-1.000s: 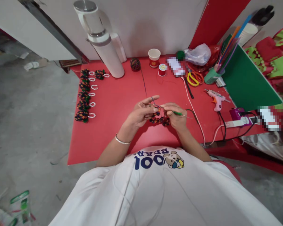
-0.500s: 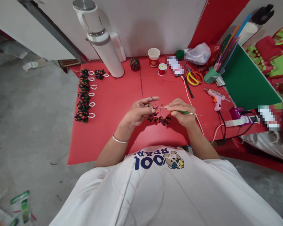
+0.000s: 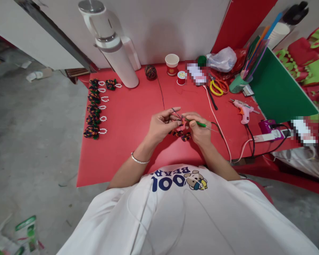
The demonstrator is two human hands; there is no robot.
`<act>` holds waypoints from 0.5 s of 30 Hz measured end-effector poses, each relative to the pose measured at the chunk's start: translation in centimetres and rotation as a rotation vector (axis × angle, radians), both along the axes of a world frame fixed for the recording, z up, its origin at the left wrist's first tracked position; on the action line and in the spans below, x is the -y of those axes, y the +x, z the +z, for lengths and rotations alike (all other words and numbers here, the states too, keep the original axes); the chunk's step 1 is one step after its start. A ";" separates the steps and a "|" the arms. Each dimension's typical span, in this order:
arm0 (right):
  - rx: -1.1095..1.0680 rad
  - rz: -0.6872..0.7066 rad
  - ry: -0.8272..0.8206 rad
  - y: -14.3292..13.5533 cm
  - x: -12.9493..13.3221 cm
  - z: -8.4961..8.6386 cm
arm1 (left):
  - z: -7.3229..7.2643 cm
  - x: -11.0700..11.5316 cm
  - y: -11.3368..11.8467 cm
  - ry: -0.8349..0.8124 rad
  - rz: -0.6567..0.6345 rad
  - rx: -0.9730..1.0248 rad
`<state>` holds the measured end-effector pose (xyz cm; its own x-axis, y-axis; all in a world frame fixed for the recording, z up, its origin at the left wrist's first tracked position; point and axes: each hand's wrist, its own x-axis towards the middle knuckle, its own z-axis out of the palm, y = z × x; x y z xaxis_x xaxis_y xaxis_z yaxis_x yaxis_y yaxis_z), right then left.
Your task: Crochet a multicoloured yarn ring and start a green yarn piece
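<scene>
My left hand pinches a small crochet piece in dark, orange and red yarn, with the yarn strand looped over its raised index finger. My right hand grips a crochet hook with a green handle, its tip up against the work between both hands. Part of the piece hangs below the fingers, and the stitch at the hook tip is too small to make out. A strand runs from my left hand back to the multicoloured yarn ball.
At the left edge lie several yarn bundles with white bead loops. A tall white flask, a paper cup, a red thread spool, yellow-handled scissors and a pink glue gun stand or lie around the red table.
My right hand has moved left, bringing the hook close against my left hand. The left hand has shifted slightly right, and the gap between the hands has narrowed.
</scene>
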<state>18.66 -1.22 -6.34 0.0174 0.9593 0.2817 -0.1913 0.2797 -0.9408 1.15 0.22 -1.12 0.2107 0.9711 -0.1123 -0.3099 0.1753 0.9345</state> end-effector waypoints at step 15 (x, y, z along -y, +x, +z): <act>0.583 -0.192 0.509 0.8 0.4 2.0 | -0.5 0.6 0.6 0.087 0.185 -0.175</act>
<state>19.46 -1.58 -4.30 -0.1158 0.7056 0.6991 0.3880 0.6800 -0.6221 1.76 -0.35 -1.60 0.0138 0.9989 -0.0454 -0.1611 0.0471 0.9858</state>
